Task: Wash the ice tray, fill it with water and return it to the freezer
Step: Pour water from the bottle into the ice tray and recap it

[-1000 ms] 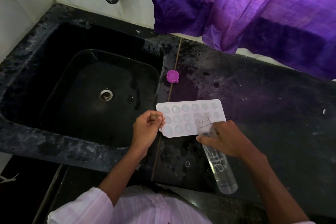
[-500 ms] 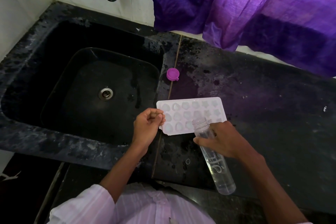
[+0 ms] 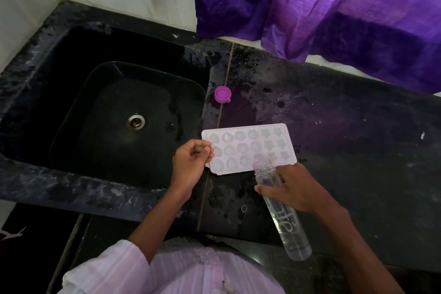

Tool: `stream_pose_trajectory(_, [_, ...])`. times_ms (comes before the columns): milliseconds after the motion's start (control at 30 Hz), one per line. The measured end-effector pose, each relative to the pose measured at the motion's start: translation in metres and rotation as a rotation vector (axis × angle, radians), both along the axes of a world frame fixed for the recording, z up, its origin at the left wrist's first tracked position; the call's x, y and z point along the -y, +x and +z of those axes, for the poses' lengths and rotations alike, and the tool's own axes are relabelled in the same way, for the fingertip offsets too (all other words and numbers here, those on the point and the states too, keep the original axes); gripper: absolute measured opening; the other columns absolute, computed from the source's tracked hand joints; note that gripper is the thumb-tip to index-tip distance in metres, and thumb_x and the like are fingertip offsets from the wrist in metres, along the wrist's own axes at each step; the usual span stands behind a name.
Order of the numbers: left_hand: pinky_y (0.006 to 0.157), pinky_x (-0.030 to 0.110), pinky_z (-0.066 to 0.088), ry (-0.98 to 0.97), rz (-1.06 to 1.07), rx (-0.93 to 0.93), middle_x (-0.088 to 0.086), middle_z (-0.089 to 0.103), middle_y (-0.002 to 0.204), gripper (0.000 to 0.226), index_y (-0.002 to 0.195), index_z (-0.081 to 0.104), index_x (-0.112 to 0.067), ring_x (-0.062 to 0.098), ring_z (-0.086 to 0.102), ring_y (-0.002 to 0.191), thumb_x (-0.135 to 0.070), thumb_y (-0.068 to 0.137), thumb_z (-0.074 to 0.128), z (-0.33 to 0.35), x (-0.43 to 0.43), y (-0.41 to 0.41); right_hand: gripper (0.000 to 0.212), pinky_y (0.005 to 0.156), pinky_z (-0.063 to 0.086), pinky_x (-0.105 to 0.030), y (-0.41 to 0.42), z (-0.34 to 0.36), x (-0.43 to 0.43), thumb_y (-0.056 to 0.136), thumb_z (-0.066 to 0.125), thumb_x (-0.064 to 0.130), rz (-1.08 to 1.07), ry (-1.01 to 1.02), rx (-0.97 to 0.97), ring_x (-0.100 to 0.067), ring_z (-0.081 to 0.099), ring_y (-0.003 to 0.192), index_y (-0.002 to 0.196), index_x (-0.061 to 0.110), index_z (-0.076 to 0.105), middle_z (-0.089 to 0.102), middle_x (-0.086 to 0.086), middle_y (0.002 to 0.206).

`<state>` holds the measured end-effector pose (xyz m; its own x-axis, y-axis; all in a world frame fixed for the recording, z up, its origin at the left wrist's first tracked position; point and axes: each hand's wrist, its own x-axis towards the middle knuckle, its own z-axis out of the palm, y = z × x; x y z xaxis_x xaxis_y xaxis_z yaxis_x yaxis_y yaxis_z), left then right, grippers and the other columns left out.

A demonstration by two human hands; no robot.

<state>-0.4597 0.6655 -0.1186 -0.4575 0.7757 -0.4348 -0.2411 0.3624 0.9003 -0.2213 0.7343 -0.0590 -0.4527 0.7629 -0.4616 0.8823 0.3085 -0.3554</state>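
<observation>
Ice tray, a white rectangular plastic mould [image 3: 248, 148], lies flat on the black stone counter [image 3: 346, 126] beside the sink [image 3: 102, 122], its long axis running nine to three o'clock. The right hand [image 3: 290, 190] grips a clear plastic bottle [image 3: 284, 212] whose open mouth tips toward eleven o'clock over the tray's near edge; the left hand [image 3: 191, 162] pinches the tray's nine o'clock end. Its star and rounded cells look pale, their fill unclear.

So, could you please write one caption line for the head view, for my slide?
Right hand tilts an uncapped bottle over a white ice tray steadied by the left hand.

white ice tray [image 3: 248, 148], pink cap [image 3: 222, 95], purple curtain [image 3: 322, 7], black sink [image 3: 114, 112]
</observation>
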Motion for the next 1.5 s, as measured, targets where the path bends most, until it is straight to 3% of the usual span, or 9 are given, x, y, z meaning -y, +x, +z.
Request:
stream_pose_trajectory(167, [0.073,0.017,0.057,0.001,0.005,0.000,0.010,0.075,0.089,0.013,0.098,0.071,-0.006,0.007,0.072,0.078,0.000,0.098,0.059,0.001,0.001,0.000,0.076,0.067,0.059,-0.039,0.003,0.002,-0.001,0.065,0.049,0.079,0.007,0.008,-0.025,-0.015,0.068,0.066,0.080,0.008,0.069,0.071,-0.005,0.074])
stream_pose_trajectory(400, [0.072,0.016,0.057,-0.003,0.005,-0.004,0.010,0.075,0.090,0.013,0.100,0.071,-0.005,0.006,0.071,0.077,0.000,0.098,0.059,0.002,-0.001,0.001,0.069,0.068,0.059,-0.037,0.009,0.004,-0.004,0.063,0.051,0.078,-0.039,0.001,-0.045,-0.010,0.068,0.066,0.083,0.014,0.070,0.072,-0.002,0.075])
stream_pose_trajectory(633, [0.072,0.016,0.057,-0.011,0.012,-0.007,0.009,0.076,0.091,0.012,0.102,0.071,-0.004,0.003,0.071,0.076,-0.001,0.098,0.060,0.001,-0.001,0.002,0.048,0.072,0.059,-0.037,0.011,0.013,-0.006,0.080,0.065,0.059,-0.021,0.010,0.002,-0.012,0.067,0.068,0.083,0.012,0.071,0.072,-0.003,0.076])
stream_pose_trajectory(900, [0.073,0.016,0.058,-0.014,0.027,-0.006,0.007,0.076,0.091,0.012,0.102,0.071,-0.006,0.004,0.071,0.076,-0.001,0.097,0.061,0.002,-0.002,0.003,0.041,0.077,0.058,-0.039,0.012,0.024,-0.008,0.088,0.066,0.047,-0.004,0.020,0.026,-0.019,0.069,0.071,0.085,0.006,0.072,0.073,-0.008,0.080])
stream_pose_trajectory(1133, [0.073,0.017,0.057,-0.018,0.032,0.006,0.007,0.076,0.091,0.012,0.101,0.071,-0.007,0.007,0.071,0.078,-0.002,0.097,0.061,0.001,-0.002,0.004,0.055,0.064,0.058,-0.032,0.027,0.011,-0.015,0.081,0.068,0.059,-0.060,0.045,0.063,-0.015,0.068,0.061,0.077,0.004,0.072,0.072,-0.008,0.072])
stream_pose_trajectory(1333, [0.073,0.018,0.057,-0.021,0.043,0.009,0.005,0.076,0.091,0.014,0.099,0.071,-0.010,0.007,0.072,0.079,-0.002,0.097,0.061,0.001,-0.002,0.004,0.051,0.056,0.057,-0.026,0.031,0.006,-0.019,0.080,0.069,0.058,-0.044,0.063,0.053,-0.012,0.066,0.055,0.065,0.010,0.066,0.072,-0.007,0.070])
stream_pose_trajectory(1500, [0.074,0.018,0.058,-0.022,0.048,0.015,0.005,0.077,0.091,0.015,0.097,0.071,-0.012,0.008,0.072,0.080,-0.002,0.097,0.061,0.000,-0.002,0.004,0.066,0.064,0.059,-0.030,0.036,0.000,-0.022,0.076,0.059,0.070,-0.022,0.076,0.047,-0.016,0.069,0.065,0.079,0.005,0.072,0.075,-0.011,0.086])
